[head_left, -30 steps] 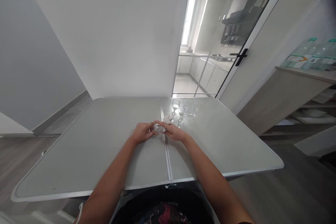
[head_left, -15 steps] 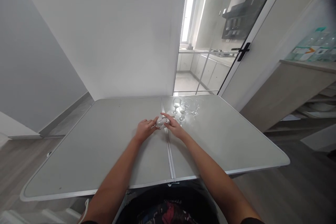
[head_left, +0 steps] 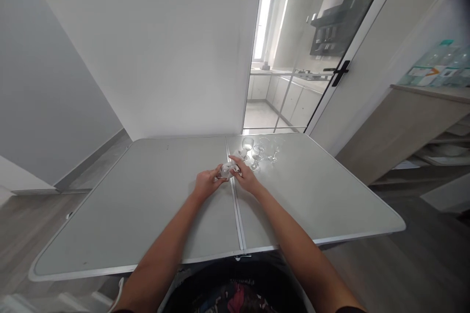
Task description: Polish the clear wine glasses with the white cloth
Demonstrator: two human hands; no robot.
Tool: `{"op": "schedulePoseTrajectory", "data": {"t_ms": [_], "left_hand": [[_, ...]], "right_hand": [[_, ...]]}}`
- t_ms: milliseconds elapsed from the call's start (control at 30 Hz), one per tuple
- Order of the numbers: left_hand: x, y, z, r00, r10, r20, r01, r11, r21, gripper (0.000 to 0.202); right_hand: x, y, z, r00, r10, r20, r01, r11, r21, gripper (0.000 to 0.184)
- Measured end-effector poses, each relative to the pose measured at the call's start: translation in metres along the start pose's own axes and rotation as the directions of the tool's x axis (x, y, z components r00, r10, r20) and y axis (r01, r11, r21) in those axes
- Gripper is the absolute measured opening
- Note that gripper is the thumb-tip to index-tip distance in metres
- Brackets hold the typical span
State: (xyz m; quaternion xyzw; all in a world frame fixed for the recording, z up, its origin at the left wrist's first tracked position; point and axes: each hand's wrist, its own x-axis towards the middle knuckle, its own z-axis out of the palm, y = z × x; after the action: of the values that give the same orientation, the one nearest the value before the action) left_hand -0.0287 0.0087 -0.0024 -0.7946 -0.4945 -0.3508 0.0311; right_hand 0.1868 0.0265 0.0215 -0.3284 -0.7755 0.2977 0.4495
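Observation:
Over the middle seam of the table, both hands are around a small clear stemmed glass (head_left: 225, 170), which lies tilted between them. My left hand (head_left: 207, 183) closes on its left side. Fingers of my right hand (head_left: 246, 177) curl at the glass's other end, with a white cloth or tissue (head_left: 236, 168) bunched against it. Parts of the glass and the cloth are hidden behind the fingers. Just beyond my right hand stand more stemmed glasses: one wine glass (head_left: 247, 145) at the back, another (head_left: 257, 152) nearer, and a third (head_left: 272, 158) further right.
The pale folding table (head_left: 154, 205) has a metal rim and a central seam. Behind it are a white wall (head_left: 176, 58) and a glazed door (head_left: 271, 93) with a black handle (head_left: 340, 73). At right, a wooden shelf (head_left: 414, 112) carries plastic bottles (head_left: 436, 66).
My left hand has shifted slightly right and turned, and my right fingers have moved a little along the glass. More white material shows beyond my right fingertips. The standing glasses stay put.

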Motion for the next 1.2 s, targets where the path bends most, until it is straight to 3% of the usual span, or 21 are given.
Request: {"op": "schedulePoseTrajectory", "data": {"t_ms": [100,200,300,467,600,733,833,933,1033,1200], "left_hand": [[0.001,-0.002,0.002,1.000,0.011,0.004,-0.011,0.999,0.045,0.055],[0.001,-0.003,0.003,0.999,0.029,0.039,-0.030,0.999,0.040,0.054],[0.000,-0.002,0.001,0.998,0.020,0.064,-0.022,0.999,0.030,0.054],[0.000,0.000,-0.002,0.999,-0.003,0.040,0.001,0.999,0.044,0.054],[0.001,0.001,-0.001,0.999,0.008,0.031,-0.011,0.997,0.072,0.053],[0.001,0.001,-0.002,0.996,0.055,0.076,-0.062,0.994,0.090,0.050],[0.000,0.000,-0.004,0.986,0.085,0.145,-0.099,0.991,0.095,0.051],[0.000,0.000,-0.007,0.968,0.099,0.231,-0.117,0.991,0.066,0.052],[0.000,0.003,-0.010,0.963,0.046,0.266,-0.043,0.999,-0.015,0.053],[0.001,0.003,-0.009,0.970,-0.072,0.234,0.115,0.978,-0.175,0.052]], "right_hand": [[0.000,0.002,0.001,0.998,0.059,-0.022,-0.053,0.978,0.200,0.061],[0.000,0.003,-0.005,0.995,0.070,0.071,-0.087,0.958,0.273,0.061],[0.001,0.001,-0.011,0.989,0.047,0.142,-0.073,0.979,0.189,0.052],[0.005,0.001,-0.010,0.996,0.056,0.065,-0.055,0.998,-0.027,0.047],[0.003,0.000,-0.007,0.996,0.083,0.043,-0.086,0.993,0.076,0.056],[0.001,-0.003,-0.009,0.987,0.081,0.139,-0.107,0.976,0.188,0.069],[0.000,-0.004,-0.016,0.971,0.027,0.239,-0.060,0.990,0.130,0.073],[0.000,-0.002,-0.021,0.952,-0.019,0.305,0.005,0.999,0.047,0.065],[-0.001,0.001,-0.022,0.963,-0.016,0.269,0.035,0.997,-0.066,0.054],[0.001,0.000,-0.011,0.990,-0.034,0.139,0.058,0.983,-0.173,0.040]]}}
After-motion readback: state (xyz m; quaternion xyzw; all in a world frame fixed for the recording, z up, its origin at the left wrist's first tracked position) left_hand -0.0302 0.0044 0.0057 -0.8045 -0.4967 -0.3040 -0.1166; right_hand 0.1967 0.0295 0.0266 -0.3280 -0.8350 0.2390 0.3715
